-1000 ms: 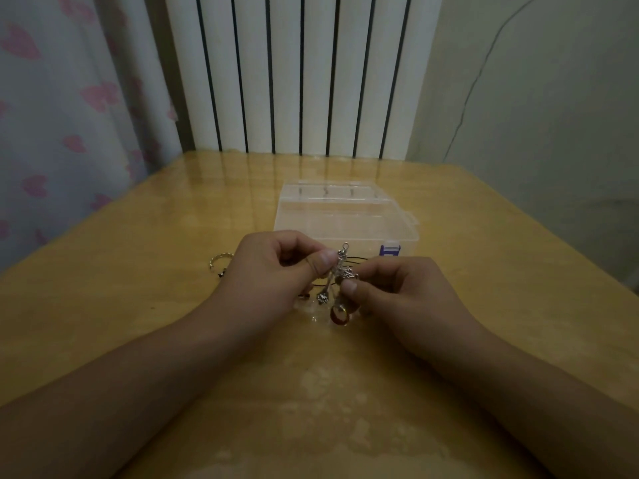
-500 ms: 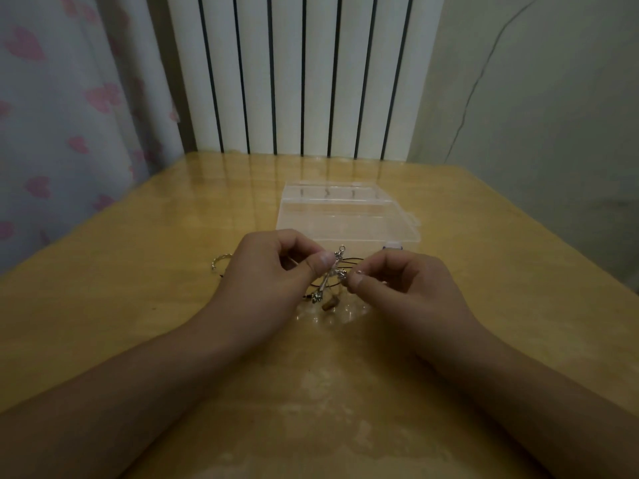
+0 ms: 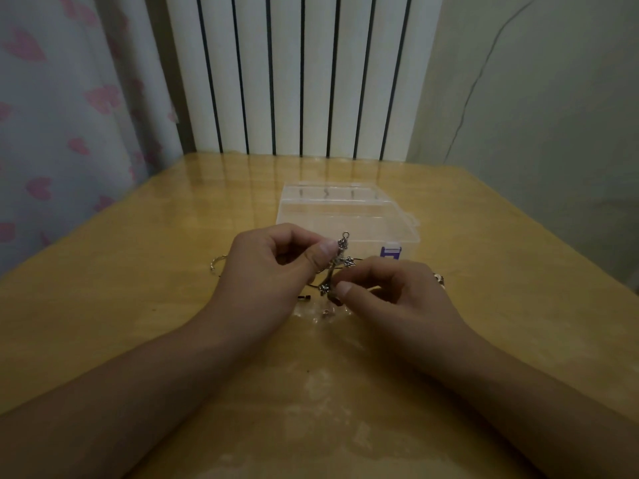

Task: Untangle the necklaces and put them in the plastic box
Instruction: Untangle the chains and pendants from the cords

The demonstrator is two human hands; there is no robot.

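Observation:
A silver cross pendant (image 3: 337, 264) on a thin dark cord stands tilted between my hands, just above the table. My left hand (image 3: 273, 271) pinches its upper part between thumb and curled fingers. My right hand (image 3: 390, 295) pinches the tangle near the pendant's lower end. A clear plastic box (image 3: 345, 216) with a purple latch (image 3: 391, 252) lies shut on the table right behind my hands. More necklace pieces show beside my hands: a silver ring (image 3: 218, 266) to the left, small beads (image 3: 439, 280) to the right, a dark cord end (image 3: 304, 298) below.
The wooden table (image 3: 138, 305) reaches to a white radiator (image 3: 294, 74) at the back. A curtain with pink hearts (image 3: 62, 115) hangs at the left, and a pale wall (image 3: 536, 98) stands at the right. A small clear piece (image 3: 325, 314) lies under my hands.
My right hand has slid down and right along the pendant to its lower end. The pendant now leans more, and beads show beside my right hand.

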